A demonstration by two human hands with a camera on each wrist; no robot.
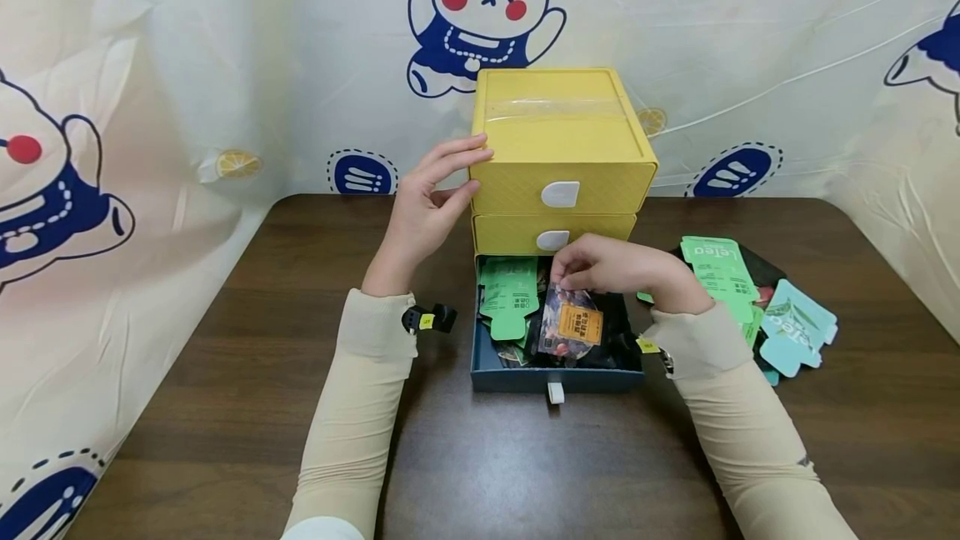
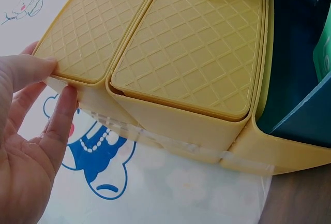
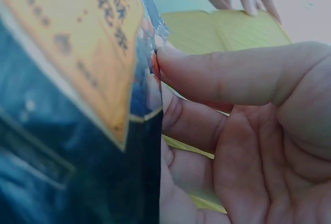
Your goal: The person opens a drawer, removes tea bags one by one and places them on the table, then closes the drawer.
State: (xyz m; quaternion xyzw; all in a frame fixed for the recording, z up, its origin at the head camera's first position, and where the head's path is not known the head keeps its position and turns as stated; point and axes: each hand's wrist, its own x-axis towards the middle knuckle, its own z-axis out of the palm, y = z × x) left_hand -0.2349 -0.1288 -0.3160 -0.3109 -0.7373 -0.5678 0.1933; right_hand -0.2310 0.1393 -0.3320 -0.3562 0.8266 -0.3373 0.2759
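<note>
The left hand [image 1: 429, 205] is held against the left side of the yellow drawer cabinet [image 1: 561, 158], fingers straight, fingertips [image 2: 66, 98] touching the top drawer's corner. A dark snack packet [image 1: 570, 325] with an orange label is pinched at its top edge by the right hand [image 1: 611, 267], over the open blue bottom drawer [image 1: 555, 375]. Green packets [image 1: 723, 272] are seen on the table [image 1: 225, 407], right of the drawer.

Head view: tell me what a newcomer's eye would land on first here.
The yellow drawer cabinet at the table's back centre stands out first, with the left hand resting straight fingers on its left side. Below it the dark blue bottom drawer is pulled open, and the right hand pinches a dark packet with an orange label over it. Green packets lie on the brown table to the right.
</note>
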